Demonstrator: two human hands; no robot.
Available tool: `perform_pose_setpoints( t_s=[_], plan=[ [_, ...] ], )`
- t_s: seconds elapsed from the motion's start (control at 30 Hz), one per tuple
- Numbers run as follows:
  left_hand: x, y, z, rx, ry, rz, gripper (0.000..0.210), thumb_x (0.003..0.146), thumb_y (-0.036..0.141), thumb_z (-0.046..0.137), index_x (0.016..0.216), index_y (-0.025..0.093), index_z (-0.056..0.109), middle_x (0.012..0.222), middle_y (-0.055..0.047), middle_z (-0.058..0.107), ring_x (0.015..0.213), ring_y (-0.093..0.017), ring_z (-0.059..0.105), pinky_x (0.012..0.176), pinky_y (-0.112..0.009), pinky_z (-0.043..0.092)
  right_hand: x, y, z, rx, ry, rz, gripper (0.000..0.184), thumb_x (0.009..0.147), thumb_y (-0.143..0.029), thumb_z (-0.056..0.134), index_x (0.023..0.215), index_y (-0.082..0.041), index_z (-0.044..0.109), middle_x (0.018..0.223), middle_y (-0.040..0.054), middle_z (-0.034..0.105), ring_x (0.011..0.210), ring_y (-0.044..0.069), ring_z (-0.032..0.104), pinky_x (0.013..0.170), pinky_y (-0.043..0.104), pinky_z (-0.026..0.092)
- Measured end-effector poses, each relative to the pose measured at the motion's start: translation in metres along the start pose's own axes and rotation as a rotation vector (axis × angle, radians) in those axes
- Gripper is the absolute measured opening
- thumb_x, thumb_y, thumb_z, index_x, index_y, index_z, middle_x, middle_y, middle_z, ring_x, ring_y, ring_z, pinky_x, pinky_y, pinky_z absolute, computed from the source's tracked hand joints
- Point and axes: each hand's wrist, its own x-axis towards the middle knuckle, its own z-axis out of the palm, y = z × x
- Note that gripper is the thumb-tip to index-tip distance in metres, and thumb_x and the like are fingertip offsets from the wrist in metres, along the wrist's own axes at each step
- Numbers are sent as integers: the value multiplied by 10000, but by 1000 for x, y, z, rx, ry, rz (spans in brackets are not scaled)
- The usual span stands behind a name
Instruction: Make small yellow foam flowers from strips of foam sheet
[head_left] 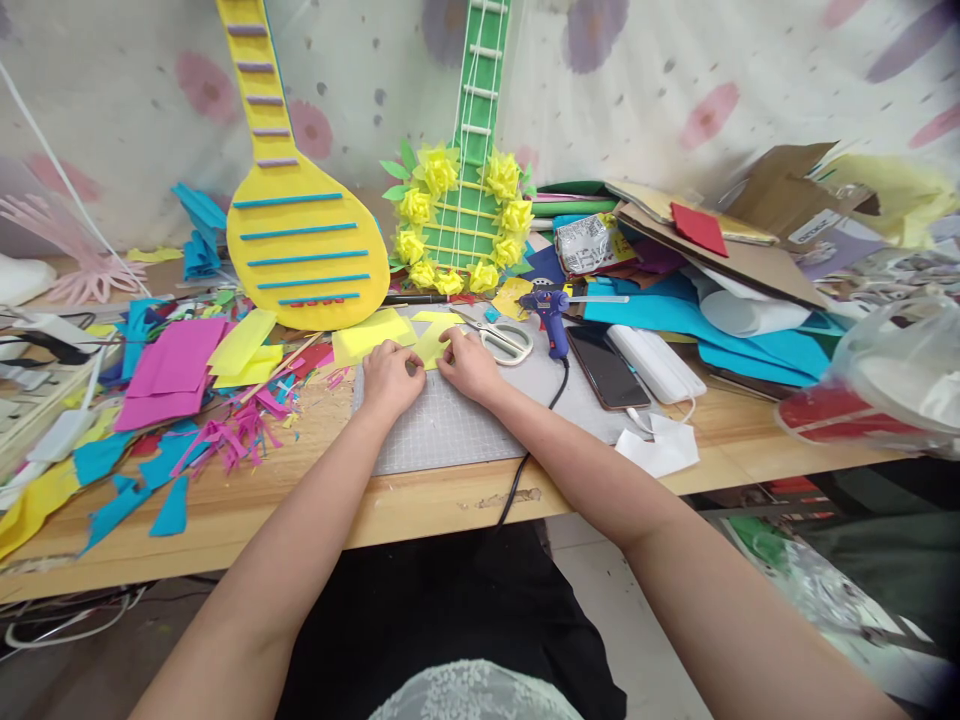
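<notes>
My left hand (391, 378) rests on the grey cutting mat (442, 425), its fingers curled together at the left edge of a small yellow paper piece (430, 347). Opposite it, my right hand (469, 366) pinches the right side of the same piece. Just beyond the left hand lies a larger yellow paper sheet (371, 335). Scissors (508, 345) with pale handles lie against the right hand's far side. A blue glue gun (551, 318) with a clear glue stick sits to their right, its black cord running over the table edge.
Behind stand a yellow paper lute shape (307, 240) and a green one (469, 225) ringed with yellow paper flowers. Paper scraps (240, 430) litter the left side. A phone (606, 368), a white power bank (654, 364), stacked cardboard (735, 250) and a plastic tub (877, 385) occupy the right.
</notes>
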Motion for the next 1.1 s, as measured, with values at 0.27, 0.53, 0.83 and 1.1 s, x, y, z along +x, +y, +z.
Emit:
perform_pose_setpoints(
  t_s=[0.27,0.53,0.83,1.1],
  plan=[
    [0,4,-1,66,-1,-17,128,743,261,552,711,205,662,906,-78,592,983,-264,520,874,-419,376,0,0,0,8,-6,0,274,771,-178,508,1044,-182,501,789,36,656,945,231,511,716,316,405],
    [1,6,0,121,-12,-22,155,747,356,594,723,217,659,924,-65,593,993,-249,501,869,-389,374,0,1,1,-10,-6,-24,259,777,-176,498,1036,-173,509,785,45,654,939,239,509,737,323,392],
    [1,4,0,118,-19,-14,128,744,332,598,747,219,656,922,-67,586,989,-254,500,866,-392,371,1,0,0,-44,-7,-30,246,780,-177,491,1023,-161,524,823,64,657,911,239,506,743,324,387],
    [1,6,1,81,-26,34,123,759,275,592,824,263,695,918,-63,557,990,-242,489,881,-389,360,-1,-3,-1,-124,-7,-35,252,794,-166,459,1035,-158,532,910,87,657,934,240,499,738,316,386]
  ],
)
